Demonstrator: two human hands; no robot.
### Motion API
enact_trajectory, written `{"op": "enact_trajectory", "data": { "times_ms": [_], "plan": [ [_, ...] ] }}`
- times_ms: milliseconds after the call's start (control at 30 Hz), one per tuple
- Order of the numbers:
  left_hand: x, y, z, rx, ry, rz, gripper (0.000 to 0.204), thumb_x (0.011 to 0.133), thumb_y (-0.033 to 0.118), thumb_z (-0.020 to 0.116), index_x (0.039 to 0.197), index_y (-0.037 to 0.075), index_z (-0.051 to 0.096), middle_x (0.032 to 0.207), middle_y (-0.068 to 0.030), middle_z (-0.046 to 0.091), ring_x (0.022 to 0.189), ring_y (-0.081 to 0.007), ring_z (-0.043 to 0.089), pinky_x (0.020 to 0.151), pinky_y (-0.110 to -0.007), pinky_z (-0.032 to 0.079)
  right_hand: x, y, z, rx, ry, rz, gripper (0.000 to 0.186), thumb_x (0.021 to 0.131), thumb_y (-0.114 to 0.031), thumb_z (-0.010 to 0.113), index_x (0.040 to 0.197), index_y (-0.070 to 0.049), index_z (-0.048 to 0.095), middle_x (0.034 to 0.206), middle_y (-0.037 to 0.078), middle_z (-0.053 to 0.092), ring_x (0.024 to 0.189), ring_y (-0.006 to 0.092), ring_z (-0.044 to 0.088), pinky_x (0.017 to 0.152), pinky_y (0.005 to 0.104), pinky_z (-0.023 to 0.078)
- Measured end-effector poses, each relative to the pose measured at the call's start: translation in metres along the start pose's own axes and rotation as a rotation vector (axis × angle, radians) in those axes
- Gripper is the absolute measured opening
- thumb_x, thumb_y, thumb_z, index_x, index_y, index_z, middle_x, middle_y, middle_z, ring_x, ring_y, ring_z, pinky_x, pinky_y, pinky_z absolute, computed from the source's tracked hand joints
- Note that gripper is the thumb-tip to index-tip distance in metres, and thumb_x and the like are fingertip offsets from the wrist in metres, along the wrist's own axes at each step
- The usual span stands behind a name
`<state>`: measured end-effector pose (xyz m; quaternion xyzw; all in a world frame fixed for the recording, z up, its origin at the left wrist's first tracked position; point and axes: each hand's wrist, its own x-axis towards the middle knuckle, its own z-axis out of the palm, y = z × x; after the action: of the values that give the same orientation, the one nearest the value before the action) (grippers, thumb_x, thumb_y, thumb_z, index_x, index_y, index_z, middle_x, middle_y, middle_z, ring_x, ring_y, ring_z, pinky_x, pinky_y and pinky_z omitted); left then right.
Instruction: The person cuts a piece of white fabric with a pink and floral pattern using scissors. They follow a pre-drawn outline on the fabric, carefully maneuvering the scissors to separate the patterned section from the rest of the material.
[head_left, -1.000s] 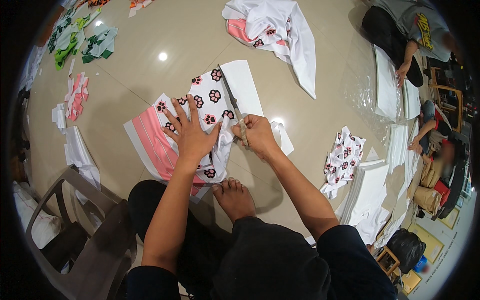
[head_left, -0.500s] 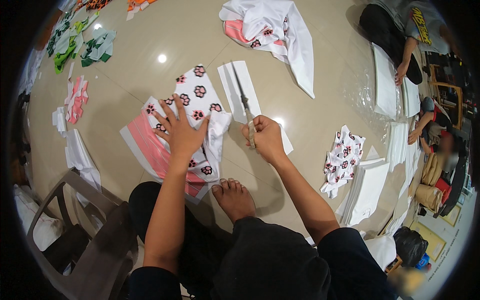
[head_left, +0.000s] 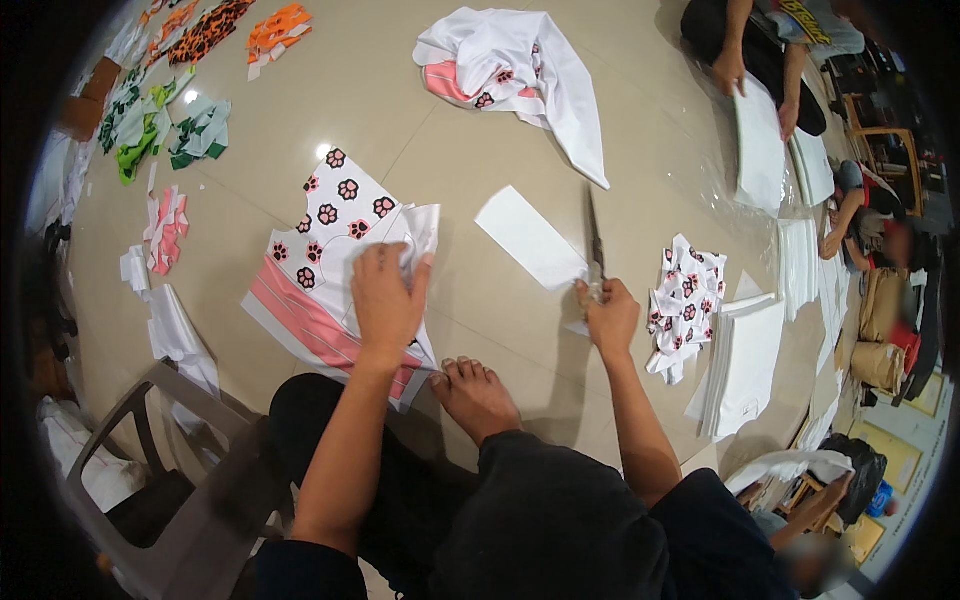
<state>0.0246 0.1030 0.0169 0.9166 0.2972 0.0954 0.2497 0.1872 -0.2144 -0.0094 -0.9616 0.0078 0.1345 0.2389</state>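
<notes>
My left hand lies flat, fingers stretched out and thumb apart, on a white fabric piece with black-and-pink paw prints and pink bands. Along its right side a plain white layer of cloth is partly folded over. In my right hand is a pair of scissors, gripped by the wrapped handles, blades pointing away from me and seemingly together. Left of the scissors, a white rectangular strip rests on the floor, its near end close to the right hand. My bare foot stands beside the fabric's near corner.
A crumpled white-and-pink garment piece lies ahead. To the right are a small paw-print pile and stacked white cloth. Coloured scraps lie far left, a brown plastic chair near left. Other people work at right.
My right hand has carried the scissors to the right. The white strip has shifted right and turned. My left hand has slid right and nearer on the fabric, its fingers less spread.
</notes>
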Motion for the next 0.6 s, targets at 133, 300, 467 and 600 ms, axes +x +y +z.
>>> {"op": "enact_trajectory", "data": {
  "times_ms": [133,300,467,600],
  "plan": [
    [-0.022,0.02,0.013,-0.065,-0.091,0.11,0.032,0.096,0.018,0.08,0.119,0.002,0.065,0.121,-0.0161,0.063,0.105,-0.0401,0.065,0.09,-0.051,0.054,-0.013,0.069,-0.031,-0.078,0.129,0.065,0.049,0.088,-0.045,0.089,0.098,0.002,0.077,0.079,0.02,0.077,0.073,0.0372,0.076,0.069,0.046,0.057],
    [-0.02,0.038,0.024,-0.369,-0.166,0.046,0.03,0.095,0.004,0.076,0.121,0.001,0.063,0.115,-0.0155,0.066,0.095,-0.0304,0.071,0.08,-0.04,0.058,-0.053,0.117,-0.053,-0.01,0.249,0.163,0.04,0.091,-0.035,0.088,0.093,0.003,0.075,0.072,0.015,0.075,0.062,0.023,0.071,0.062,0.0389,0.054],
    [-0.014,0.079,0.049,-0.945,-0.147,-0.164,0.027,0.096,-0.004,0.069,0.123,0.001,0.064,0.116,-0.0172,0.067,0.096,-0.0273,0.072,0.087,-0.031,0.056,-0.101,0.101,-0.047,0.268,0.324,0.138,0.029,0.093,-0.022,0.088,0.095,0.003,0.072,0.074,0.006,0.073,0.064,0.0097,0.062,0.06,0.0303,0.049],
    [0.003,0.078,0.041,-0.844,-0.068,0.085,0.033,0.092,-0.011,0.064,0.123,0.001,0.066,0.121,-0.0174,0.068,0.111,-0.0325,0.069,0.101,-0.036,0.053,-0.117,0.081,-0.032,0.52,0.232,0.072,0.02,0.097,-0.011,0.085,0.097,0.002,0.07,0.077,-0.003,0.066,0.066,0.0028,0.053,0.058,0.0237,0.041]
  ]
}}
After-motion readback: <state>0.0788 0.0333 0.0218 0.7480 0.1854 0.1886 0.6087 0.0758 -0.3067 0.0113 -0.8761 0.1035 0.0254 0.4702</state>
